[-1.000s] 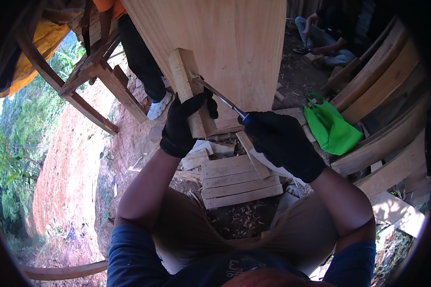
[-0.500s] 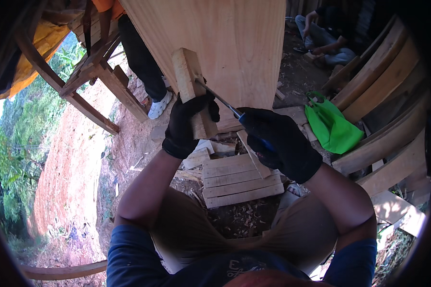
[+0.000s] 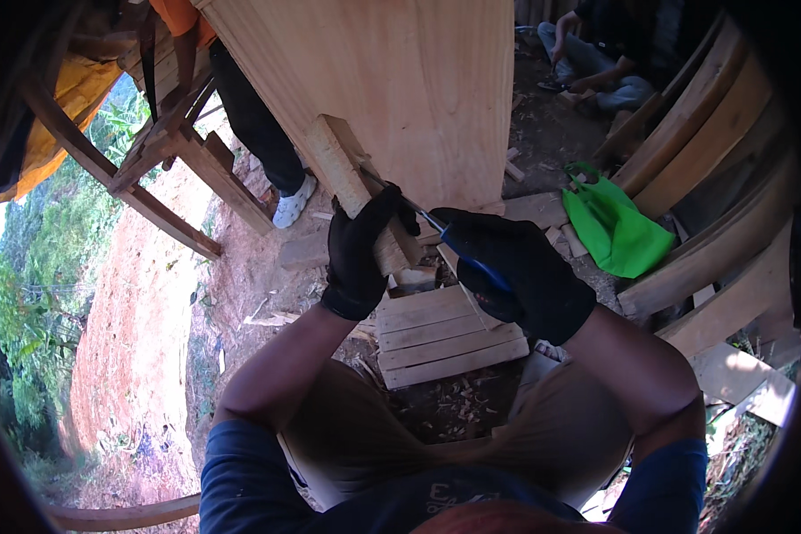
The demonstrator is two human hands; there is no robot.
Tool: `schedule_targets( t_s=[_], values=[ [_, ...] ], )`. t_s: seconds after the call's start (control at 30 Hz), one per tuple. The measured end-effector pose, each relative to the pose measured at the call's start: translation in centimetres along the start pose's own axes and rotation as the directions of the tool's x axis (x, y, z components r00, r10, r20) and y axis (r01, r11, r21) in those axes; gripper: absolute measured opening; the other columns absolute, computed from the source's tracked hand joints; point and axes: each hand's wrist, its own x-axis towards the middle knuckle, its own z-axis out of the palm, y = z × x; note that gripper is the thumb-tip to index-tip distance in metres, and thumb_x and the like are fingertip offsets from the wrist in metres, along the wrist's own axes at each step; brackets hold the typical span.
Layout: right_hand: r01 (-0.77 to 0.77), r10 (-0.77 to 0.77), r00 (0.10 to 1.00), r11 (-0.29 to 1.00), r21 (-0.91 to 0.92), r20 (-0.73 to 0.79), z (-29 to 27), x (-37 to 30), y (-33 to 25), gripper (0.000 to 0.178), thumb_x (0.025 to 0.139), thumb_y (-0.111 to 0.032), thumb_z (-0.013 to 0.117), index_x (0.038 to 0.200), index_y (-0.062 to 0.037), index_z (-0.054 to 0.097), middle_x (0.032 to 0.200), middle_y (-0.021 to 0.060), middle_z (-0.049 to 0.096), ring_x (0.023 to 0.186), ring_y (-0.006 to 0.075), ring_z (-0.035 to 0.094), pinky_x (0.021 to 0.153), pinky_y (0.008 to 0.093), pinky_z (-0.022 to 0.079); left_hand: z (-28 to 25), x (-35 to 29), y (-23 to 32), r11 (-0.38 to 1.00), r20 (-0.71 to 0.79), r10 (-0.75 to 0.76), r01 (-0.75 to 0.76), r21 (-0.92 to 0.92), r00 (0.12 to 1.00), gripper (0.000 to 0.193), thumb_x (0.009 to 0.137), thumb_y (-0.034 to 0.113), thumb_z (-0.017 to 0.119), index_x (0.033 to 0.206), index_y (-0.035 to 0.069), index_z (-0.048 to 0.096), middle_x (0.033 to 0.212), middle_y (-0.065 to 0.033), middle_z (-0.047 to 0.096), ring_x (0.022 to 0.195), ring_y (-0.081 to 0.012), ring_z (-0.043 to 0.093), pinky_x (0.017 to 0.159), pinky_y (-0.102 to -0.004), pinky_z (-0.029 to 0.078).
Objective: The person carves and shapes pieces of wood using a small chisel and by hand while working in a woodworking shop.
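Note:
In a black glove, my left hand is wrapped round a thick wooden block, which tilts up and to the left. My right hand, gloved as well, grips the blue handle of a screwdriver-like tool with a thin metal shaft. The shaft runs up and left across the fingers of my left hand, and its end meets the right side of the block. I cannot make out the shape of the tip. Behind the block stands a wide pale wooden board.
Below my hands lies a small slatted wooden panel among shavings. A green bag rests at the right by curved planks. Someone in dark trousers stands at a wooden frame on the left; another person sits far right.
The block has dropped a little and leans further left, my left hand moving down with it. My right hand still holds the tool against the block, its shaft now at a slightly different angle.

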Motion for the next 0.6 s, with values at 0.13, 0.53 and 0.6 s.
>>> schedule_targets(
  t_s=[0.13,0.53,0.6],
  values=[
    [0.378,-0.341,0.926,0.818,-0.433,0.165,-0.8,0.6,2.7,0.029,0.104,-0.013,0.061,0.132,-0.0062,0.063,0.075,0.0043,0.060,0.060,0.0137,0.058,0.057,0.0314,0.047,1.3,-0.6,-0.8,0.965,-0.099,0.231,-0.215,0.152,0.968,0.036,0.105,0.032,0.063,0.121,0.000,0.060,0.099,-0.0122,0.068,0.088,-0.0231,0.069,0.079,-0.0384,0.056],
    [0.042,-0.041,0.999,0.936,-0.350,0.008,4.0,2.4,7.1,0.033,0.098,-0.020,0.072,0.126,-0.0040,0.068,0.082,0.0092,0.065,0.070,0.0242,0.067,0.063,0.0413,0.054,3.0,-0.6,0.8,0.990,-0.050,0.099,-0.103,-0.091,0.994,0.035,0.106,0.033,0.063,0.118,0.001,0.059,0.099,-0.0091,0.065,0.088,-0.0207,0.067,0.080,-0.0355,0.056],
    [-0.191,0.191,0.981,0.953,-0.237,-0.020,4.1,3.2,3.7,0.032,0.099,-0.027,0.075,0.119,-0.0030,0.071,0.079,0.0071,0.064,0.065,0.0194,0.065,0.060,0.0391,0.053,1.3,0.2,0.7,0.991,-0.045,0.127,-0.129,-0.028,0.991,0.036,0.106,0.032,0.063,0.121,0.000,0.058,0.099,-0.0093,0.065,0.089,-0.0206,0.068,0.080,-0.0352,0.056]
  ],
)
